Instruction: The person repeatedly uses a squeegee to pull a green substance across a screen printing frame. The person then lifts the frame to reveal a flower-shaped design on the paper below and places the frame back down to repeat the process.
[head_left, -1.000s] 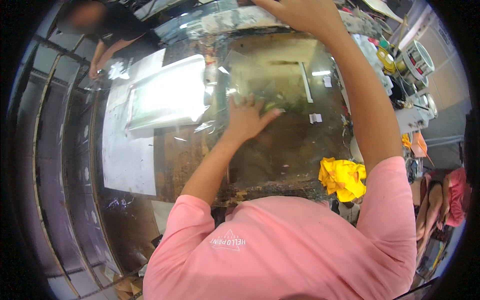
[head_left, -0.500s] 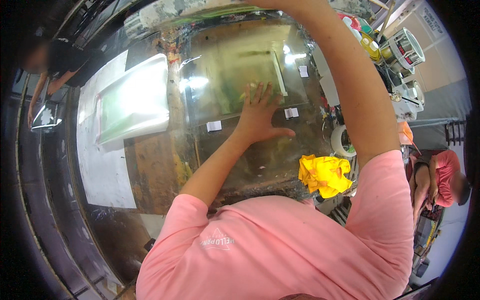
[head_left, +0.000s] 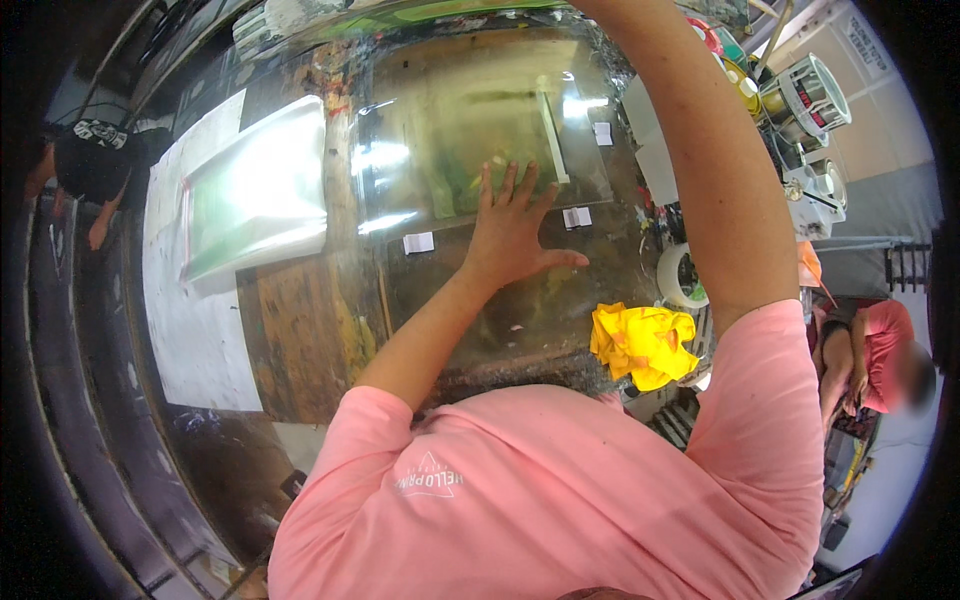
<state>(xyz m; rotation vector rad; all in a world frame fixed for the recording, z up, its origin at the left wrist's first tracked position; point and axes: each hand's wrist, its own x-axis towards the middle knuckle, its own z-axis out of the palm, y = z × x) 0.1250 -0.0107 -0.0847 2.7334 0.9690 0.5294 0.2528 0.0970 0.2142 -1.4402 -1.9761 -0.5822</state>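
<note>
My left hand (head_left: 508, 238) lies flat with its fingers spread on a clear, shiny plastic sheet (head_left: 420, 120) on the stained worktable. Through the sheet shows a yellowish-green area with a pale narrow strip (head_left: 552, 138) just beyond my fingertips. Small white folded tabs (head_left: 418, 242) sit along the sheet's near and right edges. My right arm (head_left: 715, 190) reaches up past the top edge, and its hand is out of the picture. Near the top edge, a green-streaked bar (head_left: 440, 22) crosses the far side of the table.
Left of the sheet, a stack of clear plastic sheets (head_left: 255, 200) rests on white paper (head_left: 200, 350). A crumpled yellow cloth (head_left: 645, 345) and a tape roll (head_left: 680, 276) are at the right. Beyond stand cans (head_left: 808, 98). Other people are at far left (head_left: 95, 160) and right (head_left: 880, 350).
The view has shifted slightly. The bar at the far edge has moved up toward the picture's top, and my right hand has left the view. My left hand stays flat.
</note>
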